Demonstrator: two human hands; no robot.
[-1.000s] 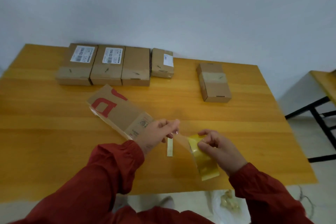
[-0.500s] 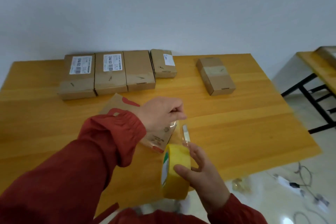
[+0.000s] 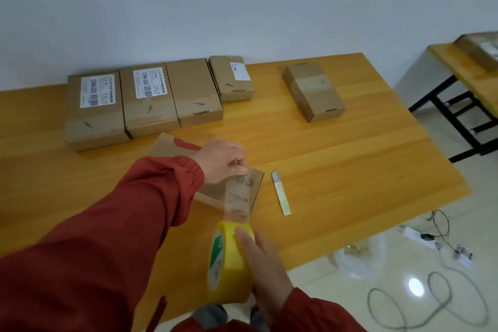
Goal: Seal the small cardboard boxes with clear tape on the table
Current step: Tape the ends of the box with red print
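Boxes of brown cardboard lie on the yellow wooden table (image 3: 350,170). The one we are working on is the flat red-printed box (image 3: 168,148), partly hidden under our left wrist. Our left hand (image 3: 221,160) hovers over this box, with thumb and fingers curled tight and pinching the free end of a clear tape strip (image 3: 237,197). From the pinch the strip runs over the box's near corner and down to the yellow tape roll (image 3: 229,259). The roll stands on edge, nearer to us than the red-printed box. Our right hand (image 3: 262,261) holds it from the right side, fingers lying fairly straight along its outer face; we cannot tell where the thumb sits. We also cannot tell whether the strip touches the cardboard.

Just right of the red-printed box, and apart from it, a slim cutter (image 3: 280,193) lies flat on the wood. Beyond the box a row of four boxes (image 3: 148,100) stands side by side, and three of them carry white labels. Beyond the box and to its right, well apart, sits a single box (image 3: 312,90) with a band of tape across its top. Farther right of the red-printed box, off the table, we see a plastic bag (image 3: 361,259) and loose cables (image 3: 431,302) on the pale floor.
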